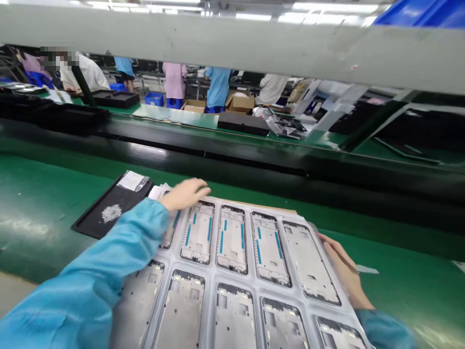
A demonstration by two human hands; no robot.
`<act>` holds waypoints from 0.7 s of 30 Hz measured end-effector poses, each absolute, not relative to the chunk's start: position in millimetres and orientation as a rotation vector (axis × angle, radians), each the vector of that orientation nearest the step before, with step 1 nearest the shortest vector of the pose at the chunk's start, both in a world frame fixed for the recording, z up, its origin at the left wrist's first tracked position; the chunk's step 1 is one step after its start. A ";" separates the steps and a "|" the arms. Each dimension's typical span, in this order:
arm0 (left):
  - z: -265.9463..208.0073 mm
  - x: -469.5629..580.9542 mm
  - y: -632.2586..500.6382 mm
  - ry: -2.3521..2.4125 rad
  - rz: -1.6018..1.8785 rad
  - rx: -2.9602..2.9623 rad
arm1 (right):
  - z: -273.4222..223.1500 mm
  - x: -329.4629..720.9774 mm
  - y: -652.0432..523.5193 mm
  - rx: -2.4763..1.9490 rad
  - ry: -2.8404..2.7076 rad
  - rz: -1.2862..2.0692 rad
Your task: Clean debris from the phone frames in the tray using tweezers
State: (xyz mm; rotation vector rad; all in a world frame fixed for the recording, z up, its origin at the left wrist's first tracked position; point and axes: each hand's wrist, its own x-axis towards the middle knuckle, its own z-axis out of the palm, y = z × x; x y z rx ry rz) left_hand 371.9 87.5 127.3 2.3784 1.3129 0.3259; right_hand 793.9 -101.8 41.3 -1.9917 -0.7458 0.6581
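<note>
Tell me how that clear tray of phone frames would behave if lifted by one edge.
The tray looks like thin moulded plastic, so it would probably flex and sag. It is wide and loaded with metal frames, likely heavy enough to bow it. The frames sit loose in pockets and may slip out if it tilts.

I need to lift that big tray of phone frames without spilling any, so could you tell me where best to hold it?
Grip the tray by its bare side rims, one hand from each side, as the pockets fill the middle. The right hand already sits at the right rim; the left hand lies over the far left corner. It is wide, flat and probably flexible, so keeping it level seems wise.
</note>
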 end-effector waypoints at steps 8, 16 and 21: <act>118.3 149.6 7.5 2.243 0.412 1.750 | 41.6 785.6 -92.1 -1.881 -0.629 0.692; 73.2 134.1 -17.0 2.289 0.209 1.757 | 50.6 769.0 -68.1 -1.717 -0.418 0.837; 75.1 141.4 -8.9 2.271 0.063 1.937 | 69.0 757.0 -61.6 -1.718 -0.294 0.885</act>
